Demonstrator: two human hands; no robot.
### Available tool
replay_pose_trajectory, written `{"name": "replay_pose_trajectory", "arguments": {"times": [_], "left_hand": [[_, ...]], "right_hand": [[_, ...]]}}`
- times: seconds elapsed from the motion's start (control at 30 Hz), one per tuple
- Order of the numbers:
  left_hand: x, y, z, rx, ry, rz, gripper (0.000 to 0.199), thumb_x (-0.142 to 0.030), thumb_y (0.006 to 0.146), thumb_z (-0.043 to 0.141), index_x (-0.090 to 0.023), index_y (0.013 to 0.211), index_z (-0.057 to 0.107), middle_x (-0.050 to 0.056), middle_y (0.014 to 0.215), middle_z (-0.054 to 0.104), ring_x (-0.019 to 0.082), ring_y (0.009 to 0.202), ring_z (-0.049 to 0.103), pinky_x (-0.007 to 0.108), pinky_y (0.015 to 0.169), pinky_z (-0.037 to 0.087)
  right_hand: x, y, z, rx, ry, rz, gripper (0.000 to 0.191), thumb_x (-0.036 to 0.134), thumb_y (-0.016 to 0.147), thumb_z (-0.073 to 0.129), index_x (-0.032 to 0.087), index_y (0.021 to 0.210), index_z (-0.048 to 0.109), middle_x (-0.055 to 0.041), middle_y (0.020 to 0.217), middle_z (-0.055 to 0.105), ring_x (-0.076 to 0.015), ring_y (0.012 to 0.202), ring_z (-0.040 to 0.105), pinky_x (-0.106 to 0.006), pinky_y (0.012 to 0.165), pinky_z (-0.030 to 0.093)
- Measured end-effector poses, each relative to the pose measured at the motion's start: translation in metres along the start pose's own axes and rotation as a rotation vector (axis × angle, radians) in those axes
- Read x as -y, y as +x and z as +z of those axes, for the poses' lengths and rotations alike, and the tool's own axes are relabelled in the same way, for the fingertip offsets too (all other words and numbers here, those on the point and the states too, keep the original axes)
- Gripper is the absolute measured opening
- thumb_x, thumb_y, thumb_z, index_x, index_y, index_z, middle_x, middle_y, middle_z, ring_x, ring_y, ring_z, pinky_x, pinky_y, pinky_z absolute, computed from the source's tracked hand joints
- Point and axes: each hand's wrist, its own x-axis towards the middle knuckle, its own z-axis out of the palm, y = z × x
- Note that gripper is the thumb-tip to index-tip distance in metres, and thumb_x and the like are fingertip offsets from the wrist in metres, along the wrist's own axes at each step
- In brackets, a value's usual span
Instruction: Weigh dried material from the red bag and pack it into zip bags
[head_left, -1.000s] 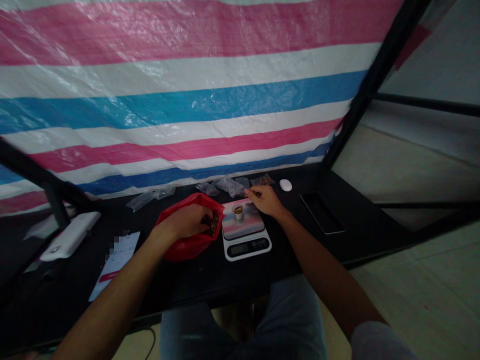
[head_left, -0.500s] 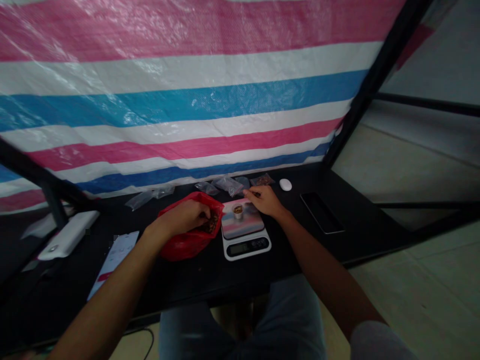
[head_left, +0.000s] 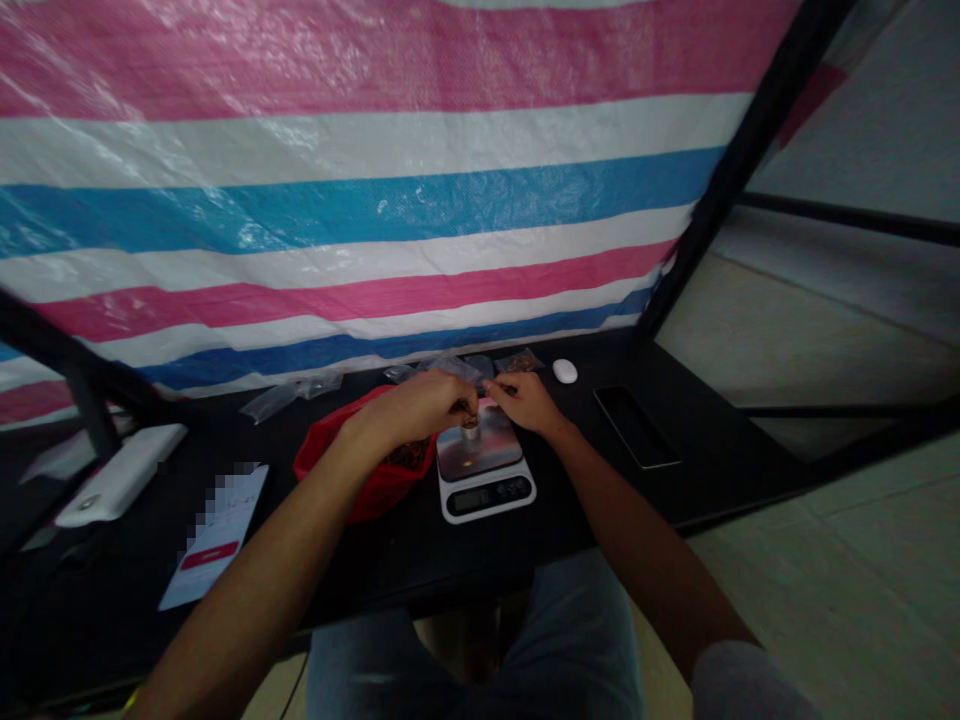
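- While the left hand (head_left: 435,400) hangs over the small cup (head_left: 470,433), its fingers are bent in close together at the rim; whether they are clamped on any pieces, one cannot tell.
- The cup stands on the metal plate of the white scale (head_left: 491,505), towards its far side; the display is too dim to read.
- The right hand (head_left: 532,405) is at the scale's far right corner, thumb and forefinger near each other with something dark between them; how firmly they close on it, one cannot tell.
- Just left of the scale, the red bag (head_left: 322,440) sits open, with brown pieces (head_left: 409,456) inside, partly hidden under the left forearm.
- Behind these, clear plastic bags (head_left: 277,398) lie along the far edge of the black surface (head_left: 405,565), near the striped sheet (head_left: 360,220).
- To the right lie a white oval object (head_left: 565,371) and a dark rectangular object (head_left: 637,428).
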Motion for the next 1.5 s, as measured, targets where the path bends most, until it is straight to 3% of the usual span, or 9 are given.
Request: {"name": "replay_pose_trajectory", "arguments": {"times": [0.5,0.77,0.97,1.07,1.2,1.5], "left_hand": [[0.003,0.006,0.001,0.061,-0.065,0.018,0.021,-0.003,0.089,0.066,-0.018,0.092,0.080,0.005,0.095,0.081,0.018,0.088,0.075,0.025,0.079,0.050],[0.006,0.009,0.011,-0.042,-0.078,0.034,0.027,-0.003,0.087,0.070,-0.017,0.109,0.076,0.009,0.109,0.078,0.022,0.101,0.072,0.029,0.088,0.051],[-0.003,-0.021,0.016,-0.132,-0.035,-0.007,0.011,-0.017,0.096,0.066,-0.018,0.101,0.075,0.008,0.109,0.073,0.022,0.101,0.069,0.031,0.092,0.049],[-0.011,-0.035,0.029,-0.032,0.016,-0.118,0.014,-0.026,0.098,0.066,-0.021,0.103,0.077,0.007,0.110,0.074,0.023,0.097,0.071,0.032,0.086,0.050],[-0.020,-0.040,0.046,0.055,0.061,-0.158,0.016,-0.025,0.099,0.063,-0.022,0.103,0.079,0.007,0.108,0.078,0.025,0.102,0.072,0.032,0.086,0.050],[-0.017,-0.035,0.027,-0.198,0.180,-0.171,0.028,-0.031,0.105,0.053,-0.025,0.113,0.079,0.006,0.113,0.076,0.024,0.095,0.073,0.033,0.080,0.051]], "right_hand": [[-0.003,0.001,0.001,0.020,-0.019,-0.005,0.047,0.046,0.097,0.053,0.018,0.060,0.059,0.0025,0.055,0.047,-0.0116,0.056,0.044,-0.029,0.057,0.027],[-0.002,0.001,0.001,0.038,-0.018,-0.002,0.047,0.045,0.098,0.054,0.017,0.061,0.062,0.0022,0.055,0.050,-0.0117,0.057,0.045,-0.029,0.057,0.027],[0.000,0.000,-0.002,0.004,-0.015,-0.005,0.049,0.047,0.097,0.053,0.019,0.058,0.054,0.0028,0.055,0.044,-0.0117,0.057,0.043,-0.030,0.058,0.027],[0.002,0.000,-0.002,0.008,-0.012,-0.014,0.049,0.048,0.097,0.052,0.019,0.058,0.051,0.0032,0.055,0.043,-0.0114,0.057,0.042,-0.030,0.058,0.027],[0.004,-0.001,-0.002,0.018,-0.019,-0.013,0.050,0.049,0.097,0.052,0.020,0.057,0.048,0.0035,0.055,0.042,-0.0112,0.056,0.041,-0.030,0.057,0.026],[0.003,-0.001,-0.002,0.017,-0.015,-0.012,0.048,0.048,0.097,0.053,0.018,0.059,0.055,0.0032,0.055,0.044,-0.0116,0.056,0.043,-0.029,0.058,0.027]]}}
